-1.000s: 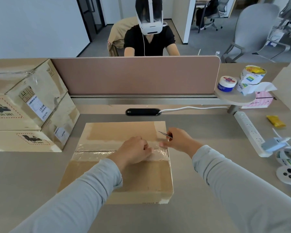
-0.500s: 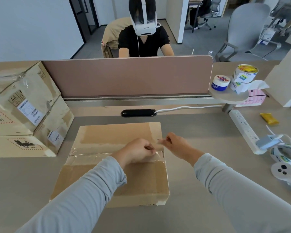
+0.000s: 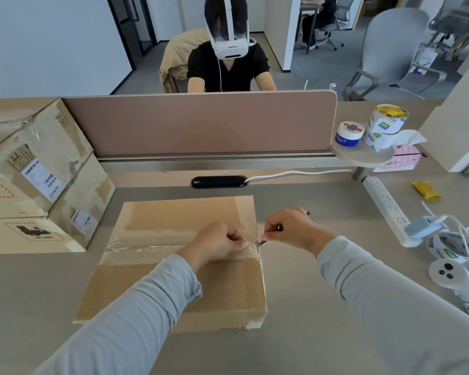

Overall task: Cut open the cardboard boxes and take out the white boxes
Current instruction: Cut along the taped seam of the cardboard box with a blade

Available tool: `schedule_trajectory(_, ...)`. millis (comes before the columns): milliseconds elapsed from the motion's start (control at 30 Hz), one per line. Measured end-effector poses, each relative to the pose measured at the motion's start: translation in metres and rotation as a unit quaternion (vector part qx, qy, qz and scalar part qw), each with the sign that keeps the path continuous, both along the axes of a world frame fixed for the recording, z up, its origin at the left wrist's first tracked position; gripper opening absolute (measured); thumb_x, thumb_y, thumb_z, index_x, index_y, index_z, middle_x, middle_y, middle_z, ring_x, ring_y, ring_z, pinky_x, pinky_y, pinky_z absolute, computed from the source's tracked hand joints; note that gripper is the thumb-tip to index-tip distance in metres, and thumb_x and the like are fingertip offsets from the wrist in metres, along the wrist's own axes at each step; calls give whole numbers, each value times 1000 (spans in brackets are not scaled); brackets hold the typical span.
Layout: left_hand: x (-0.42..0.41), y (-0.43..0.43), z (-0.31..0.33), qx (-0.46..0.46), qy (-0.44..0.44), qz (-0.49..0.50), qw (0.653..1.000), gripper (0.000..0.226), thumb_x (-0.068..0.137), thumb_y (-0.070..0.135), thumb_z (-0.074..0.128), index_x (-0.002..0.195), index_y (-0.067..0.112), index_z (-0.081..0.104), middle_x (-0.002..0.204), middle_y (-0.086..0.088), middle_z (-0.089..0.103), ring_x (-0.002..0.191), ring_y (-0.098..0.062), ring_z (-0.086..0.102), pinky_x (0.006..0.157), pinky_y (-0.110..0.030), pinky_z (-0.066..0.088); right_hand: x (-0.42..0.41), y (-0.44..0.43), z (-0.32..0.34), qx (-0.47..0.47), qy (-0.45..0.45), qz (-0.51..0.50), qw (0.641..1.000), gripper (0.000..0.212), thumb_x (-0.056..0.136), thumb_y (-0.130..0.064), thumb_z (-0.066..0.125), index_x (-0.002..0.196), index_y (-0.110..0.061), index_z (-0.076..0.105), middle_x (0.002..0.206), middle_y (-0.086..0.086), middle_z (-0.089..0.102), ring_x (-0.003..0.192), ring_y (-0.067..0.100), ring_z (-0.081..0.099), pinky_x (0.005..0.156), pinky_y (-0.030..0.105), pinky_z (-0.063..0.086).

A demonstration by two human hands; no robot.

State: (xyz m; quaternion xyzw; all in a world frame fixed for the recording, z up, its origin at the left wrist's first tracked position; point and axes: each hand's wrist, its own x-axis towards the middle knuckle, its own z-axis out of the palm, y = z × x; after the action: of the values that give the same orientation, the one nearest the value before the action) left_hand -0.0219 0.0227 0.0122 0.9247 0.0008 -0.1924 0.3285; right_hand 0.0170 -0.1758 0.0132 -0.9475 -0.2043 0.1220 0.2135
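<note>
A flat cardboard box (image 3: 173, 280) lies on the desk in front of me, closed, with clear tape (image 3: 146, 250) running across its top seam. My left hand (image 3: 217, 243) rests curled on the tape near the box's right edge and pinches it there. My right hand (image 3: 290, 230) grips a small metal knife (image 3: 263, 241). The blade tip touches the tape at the right edge of the box, close to my left fingers. No white box is in sight.
Two stacked cardboard boxes (image 3: 38, 174) stand at the left. A pink divider (image 3: 201, 123) runs behind, with a person in a headset beyond. At the right lie a power strip (image 3: 387, 209), a tape roll (image 3: 450, 247), a white controller (image 3: 450, 274) and cables.
My right hand has turned the knife from pointing up and away to pointing down at the tape's right end. My left hand stays on the tape. The view has shifted slightly.
</note>
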Motion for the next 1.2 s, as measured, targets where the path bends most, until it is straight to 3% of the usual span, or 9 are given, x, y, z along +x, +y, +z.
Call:
schedule_trajectory(200,0,-2,0,-8,0,19,1000,13,83,35,67,87,23,70,91,6,67,95,-17,61,85,-28,44,-9,-1,-5,32,-7,-13,999,14,84,-38,65,77,-25,67,62,-18,52,64,-3,46,93,27,27)
schedule_trajectory(433,-4,-6,-5,-16,-44,54,997,13,83,31,67,87,19,71,85,7,65,85,-11,56,74,-22,39,-23,-8,-8,45,20,-28,998,15,83,-35,67,78,-21,71,60,-15,54,61,0,47,68,15,30)
schedule_trajectory(567,-2,-11,-6,-25,-77,74,994,11,84,31,66,83,20,69,90,5,68,87,-13,59,75,-23,41,-30,-13,-9,82,68,-102,989,24,92,-32,56,69,-24,56,62,-9,49,58,8,43,53,18,30)
schedule_trajectory(733,11,-19,-6,-67,-117,114,984,13,84,28,66,88,15,71,91,1,70,90,-17,62,79,-25,45,-25,-10,-11,84,102,-232,964,47,99,-44,29,84,-10,57,87,10,59,89,29,56,76,32,40)
schedule_trajectory(800,18,-18,-3,-100,-121,112,981,13,84,18,66,96,13,69,97,-3,70,89,-16,62,86,-26,47,-27,0,-8,88,134,-230,960,45,94,-52,40,73,-12,46,73,2,50,75,24,51,67,30,37)
schedule_trajectory(900,21,-5,2,-107,-138,63,983,29,83,8,64,112,13,62,110,-2,63,92,-10,56,90,-18,41,-25,16,-7,113,155,-229,954,40,81,-48,65,83,-13,45,75,-4,44,71,15,42,63,26,33)
schedule_trajectory(967,25,14,2,-89,-165,6,982,32,84,12,65,116,16,59,116,0,57,101,-8,53,91,-15,37,-19,20,-6,103,149,-230,956,37,79,-42,70,84,-13,48,75,-1,47,71,16,44,64,27,33)
schedule_trajectory(1100,45,58,3,11,-183,-101,978,40,82,37,65,118,22,58,122,3,53,119,-16,47,102,-33,38,-9,25,-4,103,144,-242,954,33,78,-41,71,84,-14,54,75,-1,51,71,16,47,65,27,35)
schedule_trajectory(1200,64,83,5,147,-162,-180,959,84,66,75,35,135,28,46,144,0,38,136,-22,29,113,-42,24,-1,33,-3,94,101,-282,950,32,78,-41,71,90,-12,63,79,-1,58,76,17,53,65,27,39)
